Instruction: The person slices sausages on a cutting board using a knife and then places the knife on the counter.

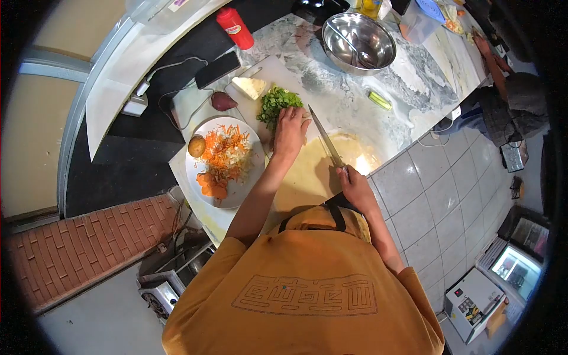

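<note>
Chopped green leaves [278,103] lie in a heap on a pale cutting board [281,70]. My left hand [289,131] rests at the near edge of the heap, its fingers close together over the stems; what lies under them is mostly hidden. In my right hand [355,184] is the handle of a long knife [326,137], its blade pointing away from me, just right of the leaves. A white wedge [249,87] sits left of the heap, with a dark red onion [223,101] beyond it. The white plate [251,184] holds shredded orange and pale vegetables and a round brown potato [197,146].
A steel bowl [359,44] with utensils stands at the far side, near a green stalk piece [380,100]. At the far left are a red bottle [235,28] and a phone [217,70] with cable. Another person's arm [490,56] reaches in at right.
</note>
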The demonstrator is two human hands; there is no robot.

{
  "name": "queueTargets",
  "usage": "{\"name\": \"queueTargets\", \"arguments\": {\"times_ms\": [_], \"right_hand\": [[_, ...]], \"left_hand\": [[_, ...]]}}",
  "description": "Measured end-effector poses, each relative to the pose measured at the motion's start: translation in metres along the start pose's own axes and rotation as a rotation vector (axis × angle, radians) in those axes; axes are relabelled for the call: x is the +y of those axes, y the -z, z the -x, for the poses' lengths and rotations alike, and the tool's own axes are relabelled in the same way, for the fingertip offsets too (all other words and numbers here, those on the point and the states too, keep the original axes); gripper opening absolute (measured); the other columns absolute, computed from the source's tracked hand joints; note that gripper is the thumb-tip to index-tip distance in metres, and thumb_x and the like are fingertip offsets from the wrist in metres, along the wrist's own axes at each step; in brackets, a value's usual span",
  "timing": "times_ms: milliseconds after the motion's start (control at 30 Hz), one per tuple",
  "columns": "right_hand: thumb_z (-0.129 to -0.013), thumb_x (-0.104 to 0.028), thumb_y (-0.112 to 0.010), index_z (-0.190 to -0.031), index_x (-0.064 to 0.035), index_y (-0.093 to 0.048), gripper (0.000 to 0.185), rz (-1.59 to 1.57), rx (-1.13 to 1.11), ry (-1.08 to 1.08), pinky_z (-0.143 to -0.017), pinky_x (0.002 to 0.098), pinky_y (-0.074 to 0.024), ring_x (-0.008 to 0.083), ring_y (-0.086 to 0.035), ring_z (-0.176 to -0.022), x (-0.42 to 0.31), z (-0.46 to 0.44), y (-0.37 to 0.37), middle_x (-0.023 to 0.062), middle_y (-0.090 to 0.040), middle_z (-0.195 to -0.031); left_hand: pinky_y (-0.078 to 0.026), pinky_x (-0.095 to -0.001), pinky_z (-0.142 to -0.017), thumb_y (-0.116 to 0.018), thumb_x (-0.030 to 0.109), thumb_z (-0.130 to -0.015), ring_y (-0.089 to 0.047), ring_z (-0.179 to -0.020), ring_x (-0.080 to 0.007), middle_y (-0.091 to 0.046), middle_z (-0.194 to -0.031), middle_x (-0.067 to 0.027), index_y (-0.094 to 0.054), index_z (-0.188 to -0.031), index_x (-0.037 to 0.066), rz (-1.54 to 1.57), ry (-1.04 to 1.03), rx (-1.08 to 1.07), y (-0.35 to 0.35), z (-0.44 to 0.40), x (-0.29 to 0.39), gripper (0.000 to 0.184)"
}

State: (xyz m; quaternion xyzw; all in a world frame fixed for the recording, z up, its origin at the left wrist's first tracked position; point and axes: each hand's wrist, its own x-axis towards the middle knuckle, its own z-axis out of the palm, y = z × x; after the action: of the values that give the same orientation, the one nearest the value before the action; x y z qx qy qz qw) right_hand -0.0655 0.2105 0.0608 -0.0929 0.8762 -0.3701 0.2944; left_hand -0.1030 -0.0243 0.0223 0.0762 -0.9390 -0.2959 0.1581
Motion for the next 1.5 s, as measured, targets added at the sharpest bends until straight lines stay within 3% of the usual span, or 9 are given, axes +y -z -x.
{"name": "queueTargets", "arguments": {"times_ms": [233,367,467,600,700,1500], "right_hand": [[-0.102,-0.035,-0.049,-0.099,0.0058,-0.058,0.042,-0.047,-0.086,-0.032,-0.071,0.0483,-0.0468,0.05,-0.06,-0.087,0.003,0.02,0.015,0.0308,-0.063,-0.085],[-0.103,-0.032,-0.047,-0.096,0.0059,-0.053,0.039,-0.011,0.015,0.003,-0.068,0.0535,-0.0462,0.0527,-0.059,-0.083,0.015,0.016,0.001,0.0333,-0.061,-0.079],[-0.104,-0.028,-0.046,-0.095,0.0055,-0.049,0.035,0.027,0.075,0.052,-0.063,0.0544,-0.0446,0.0529,-0.058,-0.074,0.009,0.015,-0.007,0.0336,-0.058,-0.072],[-0.103,-0.022,-0.046,-0.095,0.0048,-0.045,0.028,0.056,0.094,0.089,-0.056,0.0562,-0.0434,0.0524,-0.058,-0.066,0.002,0.011,-0.019,0.0332,-0.056,-0.065],[-0.103,-0.023,-0.044,-0.097,0.0044,-0.043,0.028,0.086,0.035,0.064,-0.059,0.0597,-0.0487,0.0537,-0.061,-0.07,-0.005,0.011,-0.02,0.0352,-0.059,-0.068],[-0.102,-0.027,-0.047,-0.107,0.0019,-0.038,0.03,0.227,0.004,-0.047,-0.062,0.0596,-0.0528,0.0525,-0.064,-0.072,-0.009,0.002,-0.039,0.035,-0.063,-0.075]], "left_hand": [[-0.048,-0.0438,-0.084,-0.071,0.004,-0.082,-0.059,-0.095,-0.0337,-0.063,-0.099,-0.0141,-0.063,-0.104,0.002,0.21,0.021,-0.052,-0.003,0.002,-0.006,0.023],[-0.047,-0.0432,-0.084,-0.072,0.007,-0.082,-0.058,-0.096,-0.0333,-0.064,-0.1,-0.0123,-0.065,-0.102,0.002,0.275,0.027,-0.088,-0.008,0.005,-0.009,0.021],[-0.043,-0.0432,-0.087,-0.07,0.011,-0.082,-0.055,-0.097,-0.0334,-0.065,-0.097,-0.0094,-0.067,-0.098,0.006,0.113,-0.023,0.044,-0.004,0.007,0.0,0.017],[-0.041,-0.043,-0.09,-0.072,0.015,-0.082,-0.054,-0.101,-0.0314,-0.066,-0.099,-0.0071,-0.069,-0.099,0.008,0.078,0.007,0.017,-0.004,0.011,-0.003,0.019],[-0.041,-0.0433,-0.091,-0.072,0.015,-0.082,-0.054,-0.102,-0.0303,-0.066,-0.1,-0.0056,-0.069,-0.099,0.008,0.072,0.016,0.018,-0.005,0.013,-0.003,0.019],[-0.04,-0.0421,-0.087,-0.07,0.016,-0.083,-0.055,-0.099,-0.0273,-0.066,-0.094,-0.0019,-0.069,-0.09,0.01,0.03,0.05,0.047,-0.009,0.014,-0.002,0.009]]}}
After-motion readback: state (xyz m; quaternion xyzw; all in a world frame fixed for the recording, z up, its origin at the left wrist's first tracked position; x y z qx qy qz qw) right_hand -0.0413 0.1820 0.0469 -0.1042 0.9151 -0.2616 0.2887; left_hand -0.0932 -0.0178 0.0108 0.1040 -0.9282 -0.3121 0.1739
